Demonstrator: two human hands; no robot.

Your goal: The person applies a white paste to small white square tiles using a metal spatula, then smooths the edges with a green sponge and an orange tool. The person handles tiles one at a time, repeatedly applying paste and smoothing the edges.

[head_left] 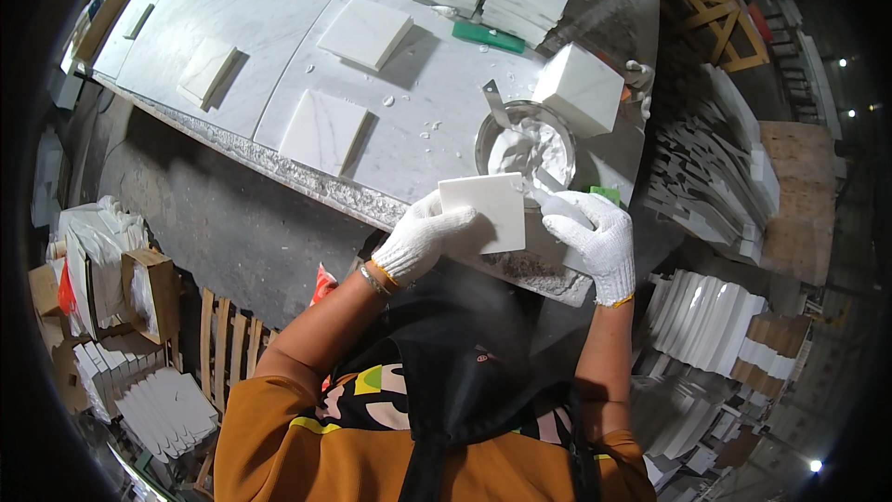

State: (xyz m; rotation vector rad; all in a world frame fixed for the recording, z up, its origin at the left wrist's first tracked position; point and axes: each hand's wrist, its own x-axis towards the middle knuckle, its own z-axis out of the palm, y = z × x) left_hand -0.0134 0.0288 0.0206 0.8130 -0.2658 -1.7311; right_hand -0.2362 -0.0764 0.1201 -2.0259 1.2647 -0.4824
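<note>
Tile [492, 207] sits in your left hand [418, 240], held up over the near edge of the counter [279, 46], just this side of the bowl [484, 141] of white paste [525, 151]. Your left fingers pinch it, thumb across the top face; the others go underneath, where I cannot tell how they are spread. Your right hand [599, 237] has its fingers curled around the handle of a scraper [568, 210], with the blade close to the tile's right edge; whether it touches, I cannot tell.

To work the blade well, I would hold the tile level and grip it firmly near its left edge, so your thumb leaves most of the face free. Lay the scraper at a shallow angle, carry little paste, and press lightly and evenly, since the corners probably chip easily. Staying close to the bowl should catch drips.

Count what lies about: one tile in hand, one scraper in hand, one bowl, and one flat metal tool [496, 104] leaning out of it. Three loose tiles [321, 133] lie apart on the counter, plus one narrow piece [139, 21] at far left. One pale block [578, 91] stands beside the bowl, and one green bar [488, 36] lies behind it.
</note>
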